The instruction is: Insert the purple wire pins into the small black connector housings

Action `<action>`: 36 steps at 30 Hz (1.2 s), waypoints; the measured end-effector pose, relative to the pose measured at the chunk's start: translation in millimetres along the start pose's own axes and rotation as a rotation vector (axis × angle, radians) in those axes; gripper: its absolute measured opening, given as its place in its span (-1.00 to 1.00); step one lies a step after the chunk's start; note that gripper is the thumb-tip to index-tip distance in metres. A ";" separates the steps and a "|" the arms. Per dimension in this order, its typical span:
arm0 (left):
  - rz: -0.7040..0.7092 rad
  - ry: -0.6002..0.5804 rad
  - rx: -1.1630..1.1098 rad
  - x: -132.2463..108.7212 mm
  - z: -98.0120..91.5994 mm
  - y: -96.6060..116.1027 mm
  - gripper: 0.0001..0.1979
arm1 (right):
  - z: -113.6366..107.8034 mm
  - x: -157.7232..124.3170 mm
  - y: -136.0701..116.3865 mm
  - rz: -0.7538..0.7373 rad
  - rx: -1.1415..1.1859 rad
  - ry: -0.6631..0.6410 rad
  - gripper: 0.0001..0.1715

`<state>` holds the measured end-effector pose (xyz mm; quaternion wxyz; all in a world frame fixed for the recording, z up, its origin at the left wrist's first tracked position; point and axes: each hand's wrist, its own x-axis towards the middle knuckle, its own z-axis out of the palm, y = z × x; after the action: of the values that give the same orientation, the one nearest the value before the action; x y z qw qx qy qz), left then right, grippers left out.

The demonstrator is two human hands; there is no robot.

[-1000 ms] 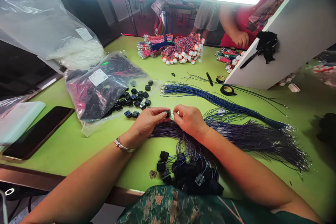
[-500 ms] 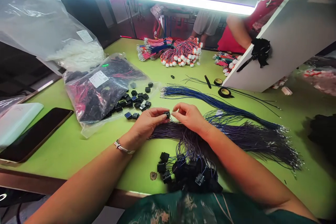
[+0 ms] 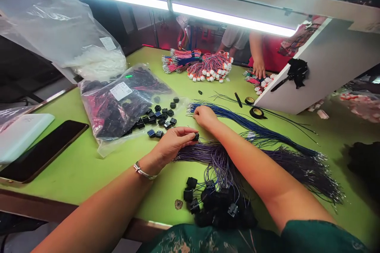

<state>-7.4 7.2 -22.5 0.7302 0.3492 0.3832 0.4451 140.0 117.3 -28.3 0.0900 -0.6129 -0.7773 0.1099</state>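
Between the thumb and fingers of my left hand (image 3: 173,144) is a small black plug connector (image 3: 196,137), held above the dark purple wires (image 3: 198,152). My right hand (image 3: 206,118) is reaching over the left, metal-tipped end of a blue wire bundle (image 3: 231,115). Its fingers are pinched together at those wire ends; what lies between the fingertips is hidden. Loose black connectors (image 3: 152,118) are scattered to the left of my hands. Close to my body lies a heap of black connectors with wires attached (image 3: 219,199).
A clear bag of black parts (image 3: 103,114) lies left, near a phone (image 3: 47,150). Bundled wires with white connectors (image 3: 210,69) lie at the back. Tape rolls (image 3: 257,112) sit beside a white partition (image 3: 320,67). Behind it, a co-worker's hand (image 3: 259,69) touches another bundle.
My right hand has moved away from the connector, forward to the tips of the blue wires. My left hand keeps its hold on the connector. The view has shifted slightly.
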 end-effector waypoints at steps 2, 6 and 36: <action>0.000 0.000 0.002 0.0 0.1 -0.4 -0.79 | -3.5 -1.7 2.1 -0.010 0.008 0.003 -0.85; 0.012 0.030 0.000 -1.0 -0.3 0.7 -0.77 | -18.2 -12.7 5.5 -0.055 0.051 0.100 -0.83; -0.003 0.011 -0.086 6.5 -2.9 -6.5 -0.80 | -14.0 -119.9 6.9 -0.171 0.506 0.299 -0.91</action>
<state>-5.4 11.3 -31.0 0.7429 0.3144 0.3683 0.4622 178.2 3.0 -17.5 0.3621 -0.5125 -0.7523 0.2005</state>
